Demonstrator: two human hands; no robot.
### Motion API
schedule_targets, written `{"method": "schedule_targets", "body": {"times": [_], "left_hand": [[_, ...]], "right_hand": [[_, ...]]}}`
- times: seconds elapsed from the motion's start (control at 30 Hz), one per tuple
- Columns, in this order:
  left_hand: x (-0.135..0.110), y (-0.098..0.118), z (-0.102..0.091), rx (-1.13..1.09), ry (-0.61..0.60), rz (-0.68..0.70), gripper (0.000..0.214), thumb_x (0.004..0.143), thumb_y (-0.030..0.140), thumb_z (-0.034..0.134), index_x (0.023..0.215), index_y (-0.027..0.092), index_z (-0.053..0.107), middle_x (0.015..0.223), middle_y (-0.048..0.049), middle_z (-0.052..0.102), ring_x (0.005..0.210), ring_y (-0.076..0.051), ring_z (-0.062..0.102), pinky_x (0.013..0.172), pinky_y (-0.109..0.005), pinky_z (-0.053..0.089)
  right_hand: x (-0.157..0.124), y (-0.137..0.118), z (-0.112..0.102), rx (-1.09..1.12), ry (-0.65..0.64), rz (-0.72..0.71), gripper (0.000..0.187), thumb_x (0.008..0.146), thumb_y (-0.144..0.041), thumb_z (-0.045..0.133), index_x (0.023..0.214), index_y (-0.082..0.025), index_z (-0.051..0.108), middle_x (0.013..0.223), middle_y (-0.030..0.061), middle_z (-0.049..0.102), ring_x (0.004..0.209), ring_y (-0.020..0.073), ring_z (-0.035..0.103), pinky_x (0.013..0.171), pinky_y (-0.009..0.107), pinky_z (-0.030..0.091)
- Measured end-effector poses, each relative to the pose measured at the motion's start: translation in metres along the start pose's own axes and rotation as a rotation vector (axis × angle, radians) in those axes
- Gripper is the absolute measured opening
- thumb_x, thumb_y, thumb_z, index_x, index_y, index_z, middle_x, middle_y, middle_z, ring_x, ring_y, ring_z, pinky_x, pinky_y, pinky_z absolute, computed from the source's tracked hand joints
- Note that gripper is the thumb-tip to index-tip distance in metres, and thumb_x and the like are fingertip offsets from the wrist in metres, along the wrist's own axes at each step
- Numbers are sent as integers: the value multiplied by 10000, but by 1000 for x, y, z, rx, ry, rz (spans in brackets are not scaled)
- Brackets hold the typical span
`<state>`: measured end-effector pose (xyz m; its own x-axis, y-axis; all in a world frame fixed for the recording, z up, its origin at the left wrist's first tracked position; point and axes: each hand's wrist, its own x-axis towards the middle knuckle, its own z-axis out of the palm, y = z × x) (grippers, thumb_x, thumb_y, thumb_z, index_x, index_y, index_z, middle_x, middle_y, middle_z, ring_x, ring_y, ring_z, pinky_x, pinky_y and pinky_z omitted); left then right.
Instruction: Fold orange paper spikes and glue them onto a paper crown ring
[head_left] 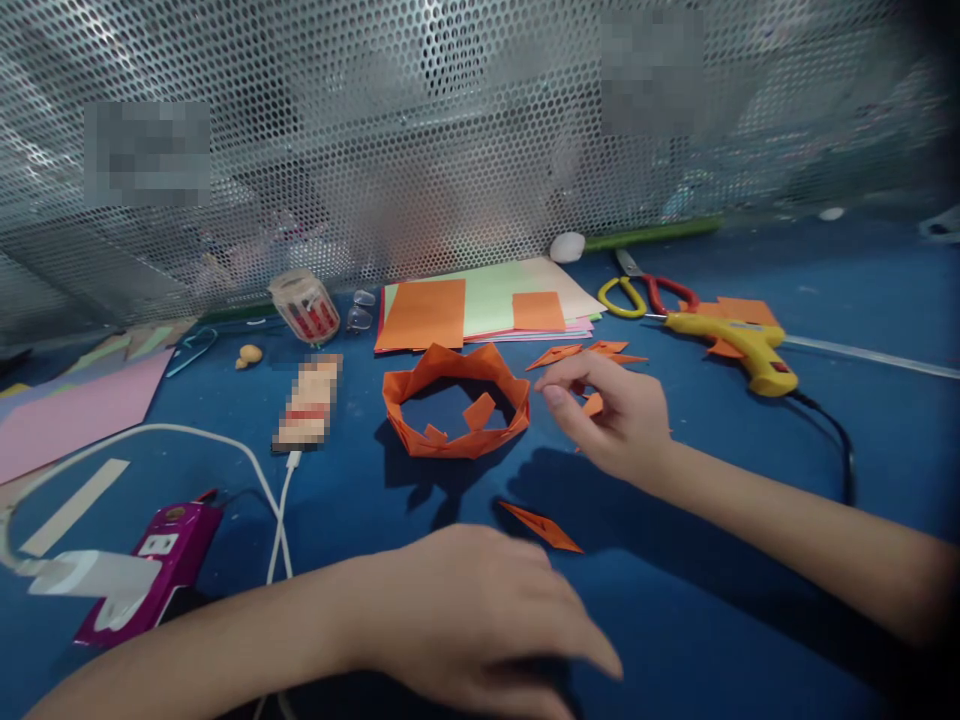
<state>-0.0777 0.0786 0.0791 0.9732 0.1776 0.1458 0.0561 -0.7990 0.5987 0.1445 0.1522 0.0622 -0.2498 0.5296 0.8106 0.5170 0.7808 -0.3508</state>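
Observation:
An orange folded paper ring (pixel 455 401) shaped like a crown stands on the blue table (pixel 720 600) in the middle. My right hand (pixel 611 412) hovers just right of it, fingers curled around a small orange folded piece (pixel 593 404). My left hand (pixel 480 615) rests palm down near the front edge, fingers stretched out, holding nothing. A pointed orange folded piece (pixel 541 526) lies on the table just beyond my left hand. More folded orange pieces (pixel 585 352) lie behind my right hand.
A stack of coloured paper sheets (pixel 480 305) lies at the back. Red and yellow scissors (pixel 646 291) and a yellow glue gun (pixel 742 345) with its cord sit at right. A magenta power strip (pixel 161 565), white cable, pink paper (pixel 71 415) at left. Perforated metal screen (pixel 450 130) behind.

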Motion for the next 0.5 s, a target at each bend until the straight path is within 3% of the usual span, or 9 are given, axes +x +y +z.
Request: {"method": "schedule_targets", "body": {"times": [0.07,0.13,0.2,0.33,0.5], "left_hand": [[-1,-3,-4,60,134,-160,292,1099,319,575,1282,126,697,1339,-141,763,1162,-261,727,1011,-351,561],[-4,-9,-4,110,196,-282,321,1092,283,592,1346,110,684,1438,-186,703,1270,-311,676,1093,-430,545],[-5,-16,-1,122,205,-326,329,1072,244,627,1363,99,683,1382,-190,729,1253,-314,673,1097,-450,553],[-6,-25,7,86,214,-348,216,1053,195,650,1228,121,753,1153,-133,792,1090,-253,723,1005,-356,600],[-6,-27,13,43,245,-382,310,1071,190,598,1341,110,727,1176,-165,778,1095,-275,732,963,-380,623]], "right_hand": [[0,1,-1,-33,-36,9,180,1008,-265,517,871,-275,632,653,-27,675,538,152,605,549,300,486],[0,3,-2,-83,-81,28,241,1021,-311,474,850,-274,639,659,-9,687,549,159,613,568,309,495],[2,6,-3,-154,-153,60,295,1021,-357,442,826,-270,645,667,7,694,568,164,625,592,314,500],[17,25,-11,-394,-341,197,295,961,-460,540,792,-257,672,672,31,688,630,187,636,633,330,472],[37,87,-59,-833,-479,566,459,930,-569,643,633,-219,649,521,64,568,476,161,460,528,336,324]]}}
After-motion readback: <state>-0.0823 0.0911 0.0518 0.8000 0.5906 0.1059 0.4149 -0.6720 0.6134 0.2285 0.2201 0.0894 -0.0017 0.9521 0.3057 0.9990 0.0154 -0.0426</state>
